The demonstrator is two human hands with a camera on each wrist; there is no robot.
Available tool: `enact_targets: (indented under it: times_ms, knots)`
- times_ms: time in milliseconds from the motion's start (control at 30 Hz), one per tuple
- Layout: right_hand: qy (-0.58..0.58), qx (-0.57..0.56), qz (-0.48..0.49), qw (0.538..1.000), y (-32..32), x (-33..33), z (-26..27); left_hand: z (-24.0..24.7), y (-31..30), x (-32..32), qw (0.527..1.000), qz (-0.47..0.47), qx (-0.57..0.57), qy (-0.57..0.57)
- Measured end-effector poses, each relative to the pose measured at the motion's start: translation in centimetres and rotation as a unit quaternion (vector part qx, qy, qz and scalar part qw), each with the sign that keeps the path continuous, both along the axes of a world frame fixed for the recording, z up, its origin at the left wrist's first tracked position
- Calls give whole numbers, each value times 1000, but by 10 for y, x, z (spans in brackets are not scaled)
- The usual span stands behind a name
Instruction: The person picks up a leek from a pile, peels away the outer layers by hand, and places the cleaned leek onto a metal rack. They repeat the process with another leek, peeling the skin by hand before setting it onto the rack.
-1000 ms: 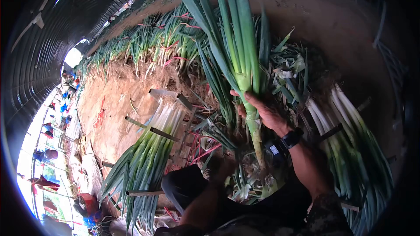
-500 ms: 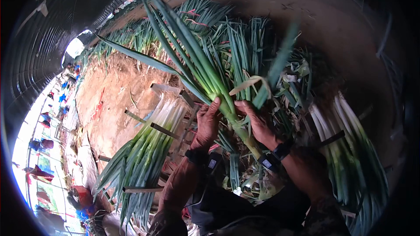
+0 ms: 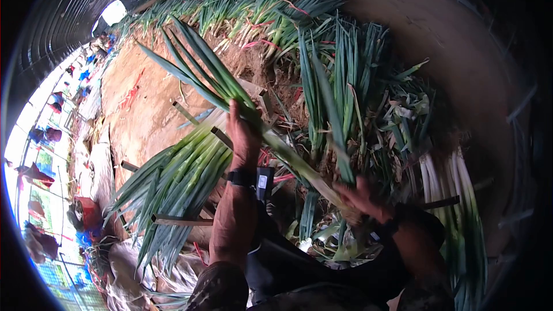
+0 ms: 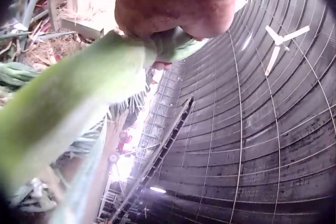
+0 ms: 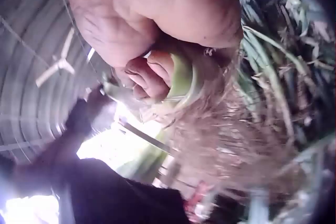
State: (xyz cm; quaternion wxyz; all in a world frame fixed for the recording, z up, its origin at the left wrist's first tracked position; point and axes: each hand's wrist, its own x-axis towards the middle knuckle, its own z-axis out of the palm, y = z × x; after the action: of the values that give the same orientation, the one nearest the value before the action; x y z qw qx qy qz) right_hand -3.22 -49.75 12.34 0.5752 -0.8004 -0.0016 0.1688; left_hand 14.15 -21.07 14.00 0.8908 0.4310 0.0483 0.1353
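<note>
A big green onion (image 3: pixel 295 160) slants across my lap, its leaves up to the left and its root end low on the right. My left hand (image 3: pixel 245 138) grips it where the leaves fan out from the stalk. In the left wrist view the pale green stalk (image 4: pixel 79 92) runs out from under that hand. My right hand (image 3: pixel 368 200) is at the root end. Its curled fingers hold a strip of green outer leaf (image 5: pixel 181 77), close beside the shaggy roots (image 5: pixel 226 145) in the right wrist view.
Green onions with white stalks lie on a slatted rack (image 3: pixel 181 220) at left; another bunch (image 3: pixel 455 196) lies on a rack at right. Upright green onions (image 3: pixel 351 80) stand ahead, beside a heap of stripped leaves (image 3: pixel 406 112). Tied bundles (image 3: pixel 253 8) line the back.
My left hand came up from below to take the green onion near its leaves. My right hand slid from mid-stalk down to the root end, pulling an outer leaf. The onion tilted left.
</note>
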Motion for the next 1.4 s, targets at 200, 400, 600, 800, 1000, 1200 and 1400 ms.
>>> enact_targets:
  times_ms: [200, 400, 600, 800, 1000, 1200, 1400]
  knots:
    - [57, -80, 72, 993, -53, -50, -129, 9, 32, -1, 999, 32, 14, -7]
    - [-334, -222, -19, 916, -3, -12, -33, 28, 0, -21, 967, -211, -124, -70]
    - [-303, -23, -53, 951, 77, 41, 29, 34, -33, -38, 962, -227, -128, -79]
    - [-374, -63, -55, 924, 89, 42, 17, 33, -40, -43, 967, -229, -85, -67]
    - [-207, -65, 81, 973, 78, -17, -32, 21, -33, -27, 983, -164, -33, -77]
    - [-95, -57, 106, 988, 33, -69, -128, 20, -26, -29, 985, -154, -33, -66]
    - [-239, -78, -52, 966, 65, 5, 3, 35, -47, -47, 964, -238, -88, -82]
